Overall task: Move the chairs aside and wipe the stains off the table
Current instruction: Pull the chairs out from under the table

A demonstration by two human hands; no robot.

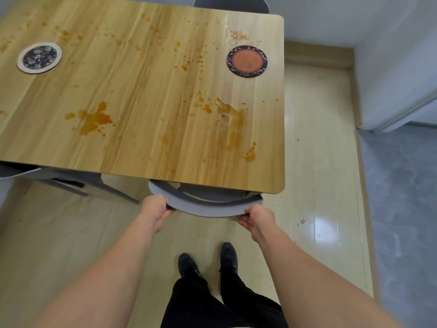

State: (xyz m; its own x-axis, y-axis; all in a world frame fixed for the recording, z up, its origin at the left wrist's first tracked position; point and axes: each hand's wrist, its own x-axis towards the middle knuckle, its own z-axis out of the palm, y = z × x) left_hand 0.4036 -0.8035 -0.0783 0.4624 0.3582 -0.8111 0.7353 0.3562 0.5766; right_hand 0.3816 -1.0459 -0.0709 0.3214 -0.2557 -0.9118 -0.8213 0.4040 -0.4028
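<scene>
A light wooden table (146, 147) fills the upper view, spattered with orange-brown stains; the biggest stain patches (94, 119) lie near the front edge, left of centre and at the right. A grey chair (205, 208) is tucked under the table's near edge, only its curved backrest showing. My left hand (153, 207) grips the backrest's left end, and my right hand (256, 218) grips its right end, fingers curled under the rail.
Two round coasters lie on the table: a dark floral coaster (39, 58) at the left and an orange-centred coaster (247, 61) at the right. Another grey chair (59, 181) stands at the left, one more chair back (231, 4) beyond the far edge. A wall (390, 67) runs along the right.
</scene>
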